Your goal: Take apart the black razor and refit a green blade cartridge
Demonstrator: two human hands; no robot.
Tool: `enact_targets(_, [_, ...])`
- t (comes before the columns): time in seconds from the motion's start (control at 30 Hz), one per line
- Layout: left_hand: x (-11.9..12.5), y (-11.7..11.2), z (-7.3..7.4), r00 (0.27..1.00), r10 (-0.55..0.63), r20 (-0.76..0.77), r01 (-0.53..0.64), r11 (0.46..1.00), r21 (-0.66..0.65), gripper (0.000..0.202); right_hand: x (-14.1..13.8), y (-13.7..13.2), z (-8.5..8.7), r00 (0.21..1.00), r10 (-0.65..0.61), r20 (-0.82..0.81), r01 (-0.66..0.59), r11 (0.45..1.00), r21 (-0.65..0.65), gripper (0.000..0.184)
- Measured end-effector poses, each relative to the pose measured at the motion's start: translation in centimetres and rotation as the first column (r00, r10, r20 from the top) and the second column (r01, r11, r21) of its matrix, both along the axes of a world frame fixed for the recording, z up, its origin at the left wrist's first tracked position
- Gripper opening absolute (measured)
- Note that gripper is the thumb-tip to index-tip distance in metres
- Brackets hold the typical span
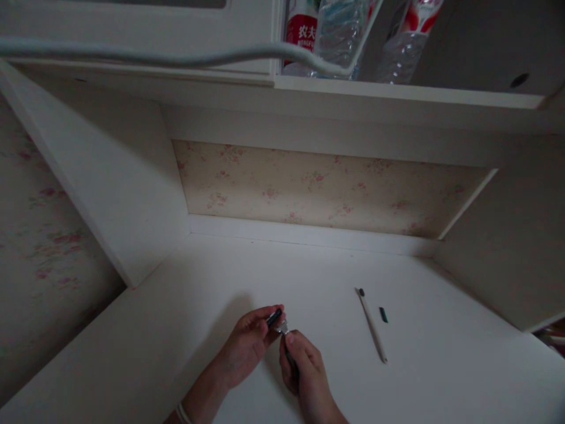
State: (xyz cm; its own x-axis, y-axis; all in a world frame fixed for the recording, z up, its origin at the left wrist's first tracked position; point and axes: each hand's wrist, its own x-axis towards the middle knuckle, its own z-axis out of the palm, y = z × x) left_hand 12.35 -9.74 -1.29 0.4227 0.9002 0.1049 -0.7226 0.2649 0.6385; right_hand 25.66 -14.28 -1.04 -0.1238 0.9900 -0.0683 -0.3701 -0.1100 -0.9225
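Observation:
My left hand (pixel 249 341) is closed, pinching a small dark bar-shaped piece (pixel 274 318) between thumb and fingers. Wrapped round the dark handle (pixel 291 359) of a small tool with a shiny metal head (pixel 281 327) is my right hand (pixel 306 365). The metal head sits right by the left fingertips, close under the dark piece; whether the two touch I cannot tell. Right of my hands, a slim pale stick with a dark tip (pixel 373 328) lies on the white desk (pixel 212 265). Beside it lies a short dark green piece (pixel 384 315).
Overhead, a white shelf (pixel 397 94) holds several plastic bottles (pixel 339 35). A pale cable or tube (pixel 176 59) crosses in front of it. White side panels (pixel 115 176) and a floral-papered back wall (pixel 309 182) enclose the desk.

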Motion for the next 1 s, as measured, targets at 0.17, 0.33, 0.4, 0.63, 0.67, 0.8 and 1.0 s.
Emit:
enact_targets(0.17, [0.1, -0.3, 0.1, 0.999, -0.023, -0.036, 0.023, 1.0, -0.009, 0.029, -0.1, -0.3, -0.2, 0.998, -0.005, 0.06, 0.003, 0.999, 0.049, 0.045])
enact_targets(0.33, [0.3, -0.4, 0.6, 0.998, -0.009, -0.055, 0.009, 1.0, -0.006, 0.031, 0.0, -0.3, 0.4, 0.994, -0.002, 0.109, -0.005, 0.998, 0.065, 0.046])
enact_targets(0.4, [0.3, -0.4, 0.8, 0.998, -0.005, -0.057, 0.005, 1.0, -0.006, 0.031, 0.0, -0.3, 0.6, 0.993, -0.004, 0.122, -0.004, 0.998, 0.06, 0.046])
enact_targets(0.63, [0.2, -0.3, 0.6, 0.998, 0.006, -0.061, -0.006, 1.0, 0.004, 0.031, 0.1, -0.4, 1.0, 0.992, -0.011, 0.123, 0.009, 1.0, 0.016, 0.048])
enact_targets(0.67, [0.2, -0.2, 0.6, 0.998, 0.007, -0.062, -0.007, 1.0, 0.005, 0.032, 0.1, -0.4, 1.0, 0.992, -0.009, 0.122, 0.007, 1.0, 0.017, 0.048])
enact_targets(0.8, [0.1, -0.2, 0.6, 0.997, 0.006, -0.083, -0.007, 1.0, -0.007, 0.037, 0.1, -0.4, 1.0, 0.994, -0.008, 0.109, 0.007, 1.0, 0.007, 0.048])
enact_targets(1.0, [0.1, -0.2, 0.7, 0.996, 0.001, -0.094, -0.001, 1.0, -0.002, 0.035, 0.0, -0.4, 1.1, 0.993, -0.027, 0.111, 0.026, 1.0, 0.011, 0.049])
